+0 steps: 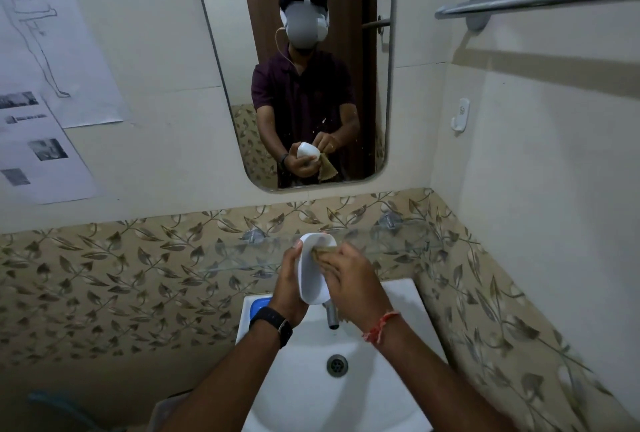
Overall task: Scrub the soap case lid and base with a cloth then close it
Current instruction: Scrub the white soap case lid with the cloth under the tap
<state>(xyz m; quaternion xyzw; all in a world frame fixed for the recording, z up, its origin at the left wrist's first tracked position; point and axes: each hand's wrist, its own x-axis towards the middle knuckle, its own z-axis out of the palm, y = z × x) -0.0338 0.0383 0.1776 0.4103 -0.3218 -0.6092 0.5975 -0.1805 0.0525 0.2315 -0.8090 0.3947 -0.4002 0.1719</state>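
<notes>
so that its hollow faces up for scrubbing, it seems, the left hand (289, 281) at lower centre of the frame wraps around one white soap case half (311, 276) from behind, tilted. just right, a tan cloth (323, 251) sits inside it, bunched under the right hand (351, 281), whose fingers grip it. both hover over the sink (304, 383), probably to catch drips. lid or base: cannot tell.

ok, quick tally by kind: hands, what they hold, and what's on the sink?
2 hands: left hand, right hand
1 white soap case half, in the left hand
1 cloth, under the right hand's fingers
1 blue item on the sink rim, kind unclear
1 tap
1 drain
Total: 7
</notes>
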